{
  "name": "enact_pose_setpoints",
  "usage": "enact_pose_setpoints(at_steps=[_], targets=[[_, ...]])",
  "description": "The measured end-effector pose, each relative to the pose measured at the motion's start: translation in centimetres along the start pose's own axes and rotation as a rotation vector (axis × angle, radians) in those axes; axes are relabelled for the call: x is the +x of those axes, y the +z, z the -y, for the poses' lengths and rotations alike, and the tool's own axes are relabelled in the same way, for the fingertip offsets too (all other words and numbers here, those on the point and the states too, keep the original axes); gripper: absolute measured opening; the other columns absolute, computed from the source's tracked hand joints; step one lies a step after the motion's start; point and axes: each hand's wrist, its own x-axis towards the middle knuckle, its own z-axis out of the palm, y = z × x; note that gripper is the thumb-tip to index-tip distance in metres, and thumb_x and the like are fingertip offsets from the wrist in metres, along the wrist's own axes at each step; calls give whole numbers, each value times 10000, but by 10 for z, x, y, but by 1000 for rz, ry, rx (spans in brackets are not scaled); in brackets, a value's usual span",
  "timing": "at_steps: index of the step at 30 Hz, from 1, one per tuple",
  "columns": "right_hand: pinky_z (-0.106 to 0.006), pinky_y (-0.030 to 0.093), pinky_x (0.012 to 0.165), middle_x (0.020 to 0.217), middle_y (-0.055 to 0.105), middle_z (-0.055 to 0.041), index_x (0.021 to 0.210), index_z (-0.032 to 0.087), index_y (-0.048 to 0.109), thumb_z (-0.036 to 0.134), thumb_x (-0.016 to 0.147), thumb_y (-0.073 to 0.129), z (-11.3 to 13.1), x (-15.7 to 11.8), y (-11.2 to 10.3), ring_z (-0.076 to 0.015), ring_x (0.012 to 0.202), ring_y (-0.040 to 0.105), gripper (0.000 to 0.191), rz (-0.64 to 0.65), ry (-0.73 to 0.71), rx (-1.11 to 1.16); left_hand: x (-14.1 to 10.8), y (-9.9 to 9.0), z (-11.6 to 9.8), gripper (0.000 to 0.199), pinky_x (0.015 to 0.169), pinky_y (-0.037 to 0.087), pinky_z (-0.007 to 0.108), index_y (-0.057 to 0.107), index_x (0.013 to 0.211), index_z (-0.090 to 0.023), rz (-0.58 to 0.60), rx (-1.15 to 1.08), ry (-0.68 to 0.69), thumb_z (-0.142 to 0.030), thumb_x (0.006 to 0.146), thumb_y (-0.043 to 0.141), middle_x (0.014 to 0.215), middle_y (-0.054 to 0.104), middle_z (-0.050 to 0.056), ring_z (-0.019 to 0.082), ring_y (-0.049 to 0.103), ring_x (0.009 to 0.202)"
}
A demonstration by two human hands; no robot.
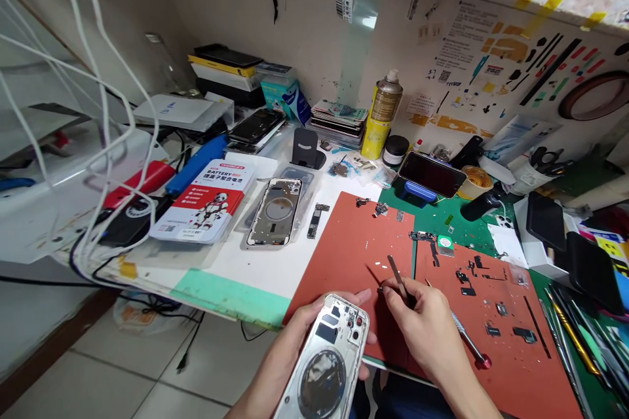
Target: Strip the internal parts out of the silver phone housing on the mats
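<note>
Cradling in the left hand (299, 335) a silver metal phone rear housing (327, 366) with a round clear ring and small rectangular cut-outs, tilted up and lying across the palm. Wrapping the left fingers (366, 296) closely under the housing, tips showing just past its edge, in a firm curled hold.

Pinching in the right hand (422, 334) slim dark tweezers (399, 277), the right fingers (394, 292) drawn narrow around the shank, with the housing just beside them and not touching. Hanging above a terracotta-red silicone work mat (354, 242), the tweezers clear of its surface as far as can be told.

Lying just beyond the right fingers, a long precision screwdriver with a silver grip and red end (466, 330), passing close under the right hand, contact unclear. Scattering across a second terracotta-red silicone work mat (511, 353), beyond the right fingers, tiny dark phone parts (484, 278), too small to identify individually.

Sitting well past the left fingers on a white bench surface (255, 275), a second silver phone housing (274, 211) on clear plastic, a narrow phone logic board (314, 220) beside it. Standing farther off, a red-and-white battery box (201, 201), and a phone on a blue stand (431, 175) beyond the mats.
</note>
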Motion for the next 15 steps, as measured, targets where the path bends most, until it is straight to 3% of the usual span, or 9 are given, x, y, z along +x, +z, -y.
enact_pose_setpoints(at_steps=[6, 10, 15], targets=[[-314, 401, 631, 694, 699, -33, 762, 218, 688, 466, 944, 500, 1, -2, -1, -205, 639, 547, 361, -30, -10, -67, -4, 9, 0, 599, 596, 520, 260, 665, 1417, -147, 9, 2, -12, -549, 989, 547, 1015, 808, 186, 251, 766, 724], [-311, 334, 568, 632, 660, -23, 693, 242, 636, 424, 940, 497, 2, -3, 4, -194, 565, 477, 337, -93, -58, -150, 0, 14, 3, 593, 638, 563, 293, 651, 1435, -161, 91, -17, 0, -553, 1022, 487, 1037, 813, 193, 262, 781, 742], [-304, 352, 574, 661, 693, -33, 690, 252, 596, 431, 973, 491, 1, -4, 6, -201, 577, 524, 351, -106, -67, -142, 8, 14, 7, 558, 643, 585, 319, 650, 1425, -186, 98, -13, -27, -546, 1036, 475, 1089, 812, 188, 242, 763, 710]])
